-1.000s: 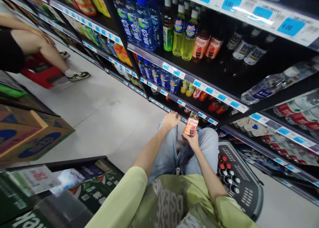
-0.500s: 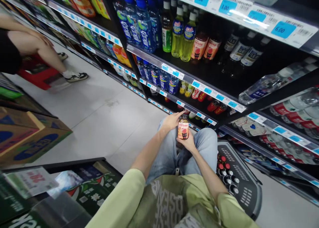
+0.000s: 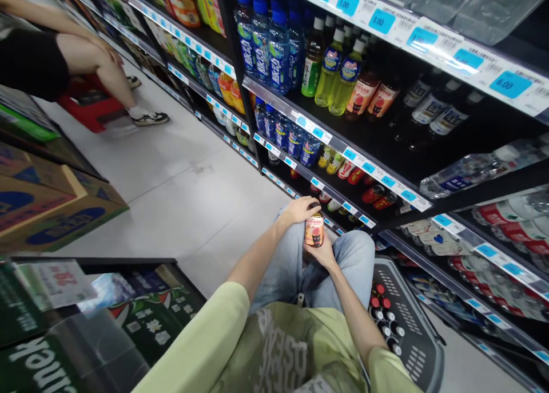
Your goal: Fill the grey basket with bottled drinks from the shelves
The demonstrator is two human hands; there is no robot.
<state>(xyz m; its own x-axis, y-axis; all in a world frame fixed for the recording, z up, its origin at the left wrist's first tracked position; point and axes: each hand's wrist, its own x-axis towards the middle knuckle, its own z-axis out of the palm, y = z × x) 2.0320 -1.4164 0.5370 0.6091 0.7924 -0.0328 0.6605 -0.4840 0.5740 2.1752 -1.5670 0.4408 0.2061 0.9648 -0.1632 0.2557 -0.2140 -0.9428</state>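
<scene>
A small drink bottle (image 3: 314, 231) with a pink-orange label stands upright between my knees, in front of the low shelves. My right hand (image 3: 322, 255) wraps round its lower part from behind. My left hand (image 3: 301, 209) covers the bottle's top, fingers curled over the cap. I sit or crouch in light blue jeans and a pale green shirt. A dark shopping basket (image 3: 412, 318) with several red-capped and white-capped bottles stands on the floor by my right leg.
Drink shelves (image 3: 334, 135) with blue price tags run along the right. Cardboard boxes (image 3: 51, 210) and green beer cases (image 3: 141, 318) stand at the left. Another person's legs (image 3: 107, 78) and a red stool (image 3: 90, 107) are up the aisle.
The bottle was tilted to the right in my right hand; it now stands upright, and my left hand has moved from my knee onto its cap. The view shifted slightly.
</scene>
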